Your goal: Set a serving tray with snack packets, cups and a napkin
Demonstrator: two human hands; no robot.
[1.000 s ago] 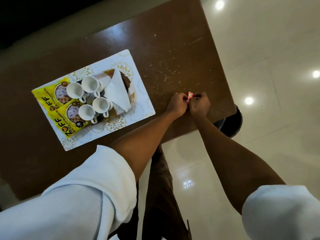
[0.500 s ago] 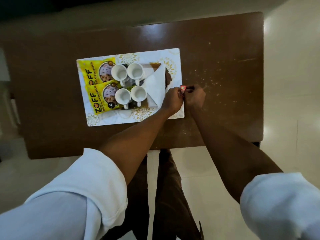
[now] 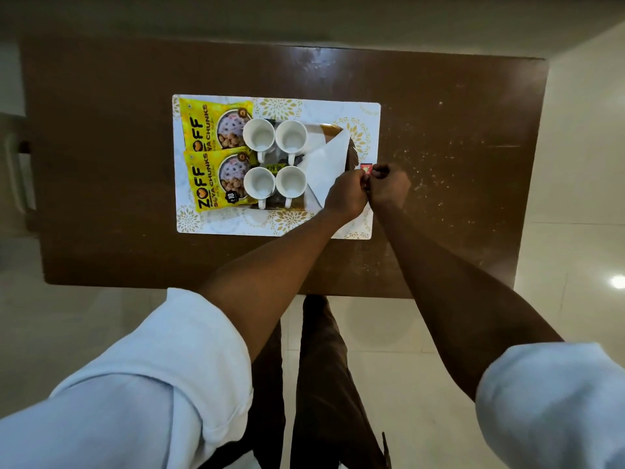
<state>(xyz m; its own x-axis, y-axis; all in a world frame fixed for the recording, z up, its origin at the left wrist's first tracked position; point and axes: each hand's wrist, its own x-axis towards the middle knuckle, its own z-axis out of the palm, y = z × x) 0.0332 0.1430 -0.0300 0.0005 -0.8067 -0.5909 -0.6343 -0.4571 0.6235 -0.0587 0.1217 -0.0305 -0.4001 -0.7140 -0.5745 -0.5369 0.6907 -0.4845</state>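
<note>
Your two hands meet at the right end of the tray (image 3: 362,110), and everything the next move needs lies to their left. Your left hand (image 3: 345,194) and right hand (image 3: 389,189) are pressed knuckle to knuckle, both curled, and pinch a small red packet (image 3: 366,168) between the fingertips; only its top corner shows above them, so I cannot tell whether it is being torn open or just held (the print on it is too small to read).

The tray lies with its long axis running left to right across the brown table (image 3: 118,147). At its left end two yellow snack packets (image 3: 206,154) lie flat, one behind the other. Just to their right four white cups (image 3: 274,160) stand in a two-by-two block, mouths up, handles pointing toward you. The white napkin (image 3: 329,160), folded to a triangle, lies between the cups and your hands, and your left hand overlaps its near corner.

The tray looks nearly set. If the red packet belongs on it, the bare strip along the tray's right edge sits directly under your hands, so a short drop would do. Your left hand is the nearer one to the napkin and cups; keep it clear of the napkin's corner as you let go, or you may drag the fold out of line.
</note>
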